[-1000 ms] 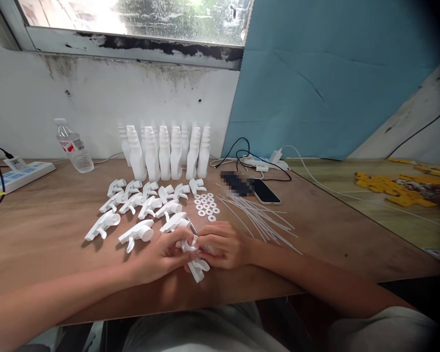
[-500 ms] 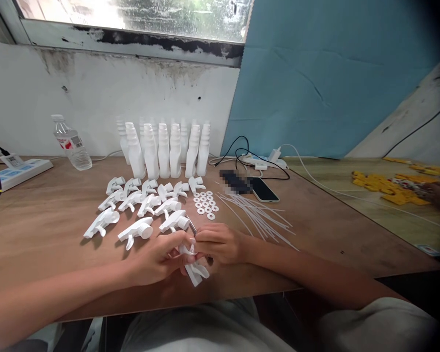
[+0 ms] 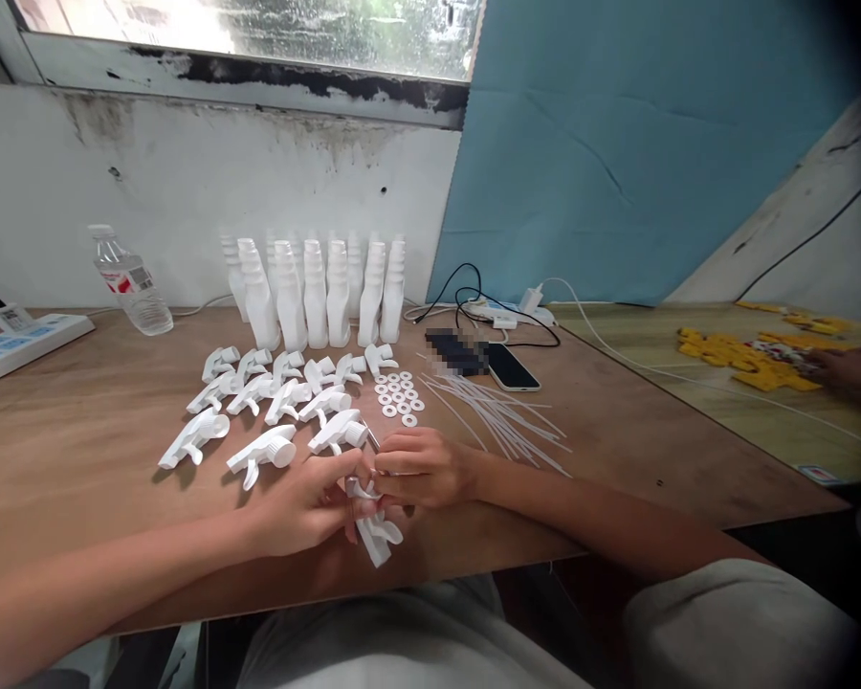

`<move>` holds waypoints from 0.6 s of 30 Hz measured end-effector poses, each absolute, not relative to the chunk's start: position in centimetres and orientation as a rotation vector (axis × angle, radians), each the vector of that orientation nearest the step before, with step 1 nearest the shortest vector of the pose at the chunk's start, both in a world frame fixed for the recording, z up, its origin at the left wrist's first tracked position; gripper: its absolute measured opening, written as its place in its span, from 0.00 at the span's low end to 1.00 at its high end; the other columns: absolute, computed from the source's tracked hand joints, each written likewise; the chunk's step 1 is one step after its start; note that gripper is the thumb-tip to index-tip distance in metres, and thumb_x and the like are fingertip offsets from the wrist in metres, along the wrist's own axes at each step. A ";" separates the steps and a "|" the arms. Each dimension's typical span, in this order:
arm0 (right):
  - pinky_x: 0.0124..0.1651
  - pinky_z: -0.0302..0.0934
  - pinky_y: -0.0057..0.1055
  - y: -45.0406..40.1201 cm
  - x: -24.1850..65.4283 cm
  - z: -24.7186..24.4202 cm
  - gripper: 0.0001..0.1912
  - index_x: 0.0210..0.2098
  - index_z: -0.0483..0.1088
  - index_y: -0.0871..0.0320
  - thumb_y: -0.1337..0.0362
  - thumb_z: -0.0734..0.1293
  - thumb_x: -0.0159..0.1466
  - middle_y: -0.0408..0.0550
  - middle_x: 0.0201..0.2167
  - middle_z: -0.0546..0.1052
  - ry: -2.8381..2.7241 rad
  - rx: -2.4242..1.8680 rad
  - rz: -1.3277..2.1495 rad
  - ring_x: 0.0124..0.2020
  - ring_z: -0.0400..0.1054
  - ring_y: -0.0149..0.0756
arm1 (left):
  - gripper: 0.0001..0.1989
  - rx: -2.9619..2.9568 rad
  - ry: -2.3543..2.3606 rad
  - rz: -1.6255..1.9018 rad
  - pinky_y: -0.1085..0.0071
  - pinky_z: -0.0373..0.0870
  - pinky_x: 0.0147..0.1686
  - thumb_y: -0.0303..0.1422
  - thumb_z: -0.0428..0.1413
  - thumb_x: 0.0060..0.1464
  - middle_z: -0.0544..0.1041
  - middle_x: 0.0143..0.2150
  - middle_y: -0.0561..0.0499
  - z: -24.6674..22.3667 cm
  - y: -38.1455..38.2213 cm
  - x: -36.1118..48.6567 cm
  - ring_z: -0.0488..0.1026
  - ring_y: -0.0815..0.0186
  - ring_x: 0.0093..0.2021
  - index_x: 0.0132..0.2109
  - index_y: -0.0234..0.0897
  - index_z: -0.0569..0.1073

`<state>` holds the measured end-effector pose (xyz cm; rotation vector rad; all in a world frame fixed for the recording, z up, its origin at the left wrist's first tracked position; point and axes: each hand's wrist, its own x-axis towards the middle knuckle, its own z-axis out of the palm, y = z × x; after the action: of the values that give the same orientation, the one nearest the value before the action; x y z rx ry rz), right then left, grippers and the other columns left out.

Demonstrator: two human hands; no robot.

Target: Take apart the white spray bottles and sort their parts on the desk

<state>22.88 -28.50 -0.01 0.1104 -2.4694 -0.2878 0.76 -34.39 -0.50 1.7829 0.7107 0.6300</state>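
Note:
Close to the table's front edge, my left hand (image 3: pixel 320 504) is closed around a white trigger sprayer head (image 3: pixel 375 541), whose nozzle end points down toward me. My right hand (image 3: pixel 425 466) meets it at the upper end, fingers pinched together. A thin metal tool (image 3: pixel 370 435) sticks out from the right fingers, pointing up and left; its exact kind does not show. Fingers hide the spot where both hands meet. Just beyond the hands lie several more trigger sprayer heads (image 3: pixel 261 450) in rows. White washers (image 3: pixel 408 420) are grouped to their right, beside loose thin white tubes (image 3: pixel 506 421).
White bottles (image 3: pixel 256 297) stand along the wall. A clear water bottle (image 3: pixel 133 287) and a power strip (image 3: pixel 33 342) are at left. A phone (image 3: pixel 513 367) and cables lie at back right. Another person's hand (image 3: pixel 857 373) is beside yellow pieces (image 3: pixel 764 378) at far right.
The view has shifted slightly. Both hands keep their hold on the sprayer head and the metal tool, with only small finger movement.

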 end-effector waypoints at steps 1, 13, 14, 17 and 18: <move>0.36 0.62 0.27 -28.6 22.9 -0.1 0.08 0.35 0.71 0.61 0.62 0.64 0.65 0.48 0.33 0.74 -2.486 0.088 -0.252 0.33 0.68 0.29 | 0.10 1.777 0.722 0.623 0.78 0.69 0.25 0.38 0.53 0.59 0.73 0.30 0.53 -0.5 -34.4 0.7 0.74 0.70 0.25 0.38 0.36 0.62; 0.33 0.61 0.22 -30.2 22.7 -0.2 0.06 0.39 0.69 0.61 0.67 0.61 0.67 0.46 0.33 0.76 -2.411 0.018 0.015 0.29 0.68 0.24 | 0.09 1.863 0.644 0.639 0.78 0.72 0.26 0.35 0.54 0.58 0.70 0.38 0.49 -0.2 -34.7 0.4 0.73 0.70 0.30 0.42 0.35 0.66; 0.35 0.62 0.22 -30.3 22.8 0.1 0.07 0.40 0.70 0.61 0.69 0.60 0.67 0.47 0.35 0.76 -2.408 -0.004 0.047 0.30 0.68 0.24 | 0.09 1.860 0.651 0.669 0.78 0.71 0.26 0.35 0.54 0.58 0.70 0.38 0.48 -0.2 -34.7 0.4 0.72 0.71 0.30 0.42 0.35 0.66; 0.41 0.64 0.23 -30.6 23.0 1.0 0.09 0.41 0.71 0.62 0.69 0.59 0.67 0.51 0.38 0.73 -2.342 -0.081 0.228 0.36 0.68 0.26 | 0.07 1.872 0.665 0.769 0.76 0.71 0.32 0.34 0.53 0.59 0.70 0.40 0.48 -0.1 -34.6 0.5 0.70 0.71 0.33 0.42 0.35 0.66; 0.42 0.65 0.24 -30.6 23.1 1.3 0.09 0.42 0.70 0.63 0.69 0.59 0.67 0.52 0.38 0.73 -2.300 -0.123 0.296 0.38 0.68 0.27 | 0.08 1.872 0.671 0.793 0.76 0.70 0.33 0.34 0.53 0.59 0.70 0.40 0.48 -0.1 -34.6 0.5 0.70 0.70 0.34 0.43 0.35 0.66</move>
<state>23.11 -30.58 1.34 -0.1232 -2.2999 0.2957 0.52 -34.64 -0.14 1.8723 0.6712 0.7930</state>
